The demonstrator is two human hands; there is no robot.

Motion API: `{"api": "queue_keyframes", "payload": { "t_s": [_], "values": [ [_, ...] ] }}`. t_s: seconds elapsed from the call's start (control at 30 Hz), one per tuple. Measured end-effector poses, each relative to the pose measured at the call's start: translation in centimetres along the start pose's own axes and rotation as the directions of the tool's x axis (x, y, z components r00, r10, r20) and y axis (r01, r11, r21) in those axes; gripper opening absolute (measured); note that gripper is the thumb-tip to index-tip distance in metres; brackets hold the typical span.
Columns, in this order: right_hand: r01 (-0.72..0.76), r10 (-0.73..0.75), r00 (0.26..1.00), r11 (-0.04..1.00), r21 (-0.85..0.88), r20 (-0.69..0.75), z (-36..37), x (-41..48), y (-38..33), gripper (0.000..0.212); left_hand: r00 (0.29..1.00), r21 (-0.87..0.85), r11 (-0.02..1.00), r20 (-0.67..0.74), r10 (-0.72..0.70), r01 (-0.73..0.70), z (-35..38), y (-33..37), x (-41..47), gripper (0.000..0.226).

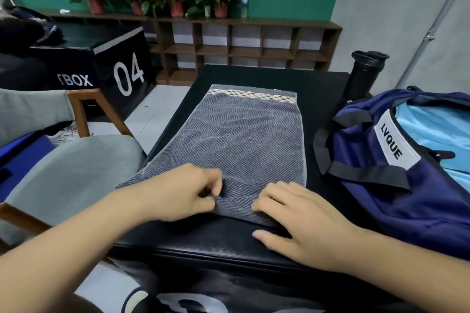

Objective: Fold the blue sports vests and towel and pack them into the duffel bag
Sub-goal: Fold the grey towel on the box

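towel [244, 140] lies flat along the black padded box [254, 73] in front of you, its checked band [251, 94] at the far end. your left hand [183, 190] pinches the near edge between thumb and curled fingers. your right hand [300, 218] rests on the near right corner, fingers loosely spread. the navy lvque duffel bag [407, 185] sits open just to the right.

Lighting: even, diffuse, moderately bright indoors. Shadows: faint, soft, under the right hand [302, 221]. Glare: dull sheen along the bench [203, 244] front edge. Distortion: wide-angle bowing toward the corners. Blur: slight overall softness.
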State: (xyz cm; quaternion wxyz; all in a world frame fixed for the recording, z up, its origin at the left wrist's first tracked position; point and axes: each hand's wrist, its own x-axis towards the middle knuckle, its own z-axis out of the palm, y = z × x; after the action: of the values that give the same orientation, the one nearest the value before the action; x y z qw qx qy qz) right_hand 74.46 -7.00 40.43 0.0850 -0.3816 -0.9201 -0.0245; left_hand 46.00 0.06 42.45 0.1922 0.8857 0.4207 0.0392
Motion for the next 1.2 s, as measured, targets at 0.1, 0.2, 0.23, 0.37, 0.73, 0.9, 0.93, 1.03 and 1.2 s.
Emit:
{"api": "queue_keyframes", "payload": {
  "t_s": [0.1, 0.2, 0.23, 0.37, 0.73, 0.9, 0.93, 1.03, 1.2],
  "values": [
    [-0.066, 0.067, 0.997, 0.997, -0.050, 0.027, 1.7, 0.2, 0.7, 0.051, 0.997, -0.119, 0.993, -0.076, -0.008, -0.001, 0.0, 0.4, 0.8, 0.017],
    [-0.119, 0.120, 0.991, 0.993, 0.022, -0.052, 2.5, 0.9, 1.4, 0.022, 0.991, -0.167, 0.986, -0.133, -0.011, -0.012, 0.5, 0.5, 1.5, 0.018],
    [-0.172, 0.180, 0.981, 0.980, 0.103, -0.073, 2.3, 1.0, 1.6, 0.018, 0.990, -0.167, 0.986, -0.143, -0.007, -0.017, 0.8, 0.4, 1.8, 0.018],
    [-0.399, 0.471, 0.881, 0.778, 0.485, -0.032, 0.6, 1.3, 2.7, 0.016, 0.983, -0.167, 0.986, -0.182, -0.004, -0.027, 1.5, 0.9, 2.4, 0.024],
    [-0.583, 0.604, 0.796, 0.752, 0.309, 0.032, -0.2, 0.5, 5.8, 0.039, 0.971, 0.023, 1.000, -0.238, 0.026, -0.021, 1.0, -0.1, 2.2, 0.049],
    [-0.366, 0.376, 0.902, 0.927, 0.086, -0.212, 0.0, 0.9, 5.1, 0.025, 0.959, 0.107, 0.992, -0.282, -0.034, 0.067, -0.2, -2.3, 2.4, 0.028],
    [-0.317, 0.324, 0.922, 0.946, 0.065, -0.212, 0.1, 1.0, 4.9, 0.011, 0.965, 0.092, 0.992, -0.253, -0.061, 0.087, -0.2, -2.7, 2.4, 0.026],
    [-0.328, 0.329, 0.943, 0.944, 0.024, -0.047, 0.6, 1.0, 4.2, 0.033, 0.981, 0.061, 0.985, -0.119, -0.152, 0.160, 0.1, -3.7, 2.0, 0.029],
    [-0.365, 0.365, 0.931, 0.928, -0.077, -0.006, 1.1, 0.3, 5.0, 0.015, 0.976, 0.097, 0.977, -0.127, -0.178, 0.191, -0.2, -5.0, 1.8, 0.022]
  ]
}}
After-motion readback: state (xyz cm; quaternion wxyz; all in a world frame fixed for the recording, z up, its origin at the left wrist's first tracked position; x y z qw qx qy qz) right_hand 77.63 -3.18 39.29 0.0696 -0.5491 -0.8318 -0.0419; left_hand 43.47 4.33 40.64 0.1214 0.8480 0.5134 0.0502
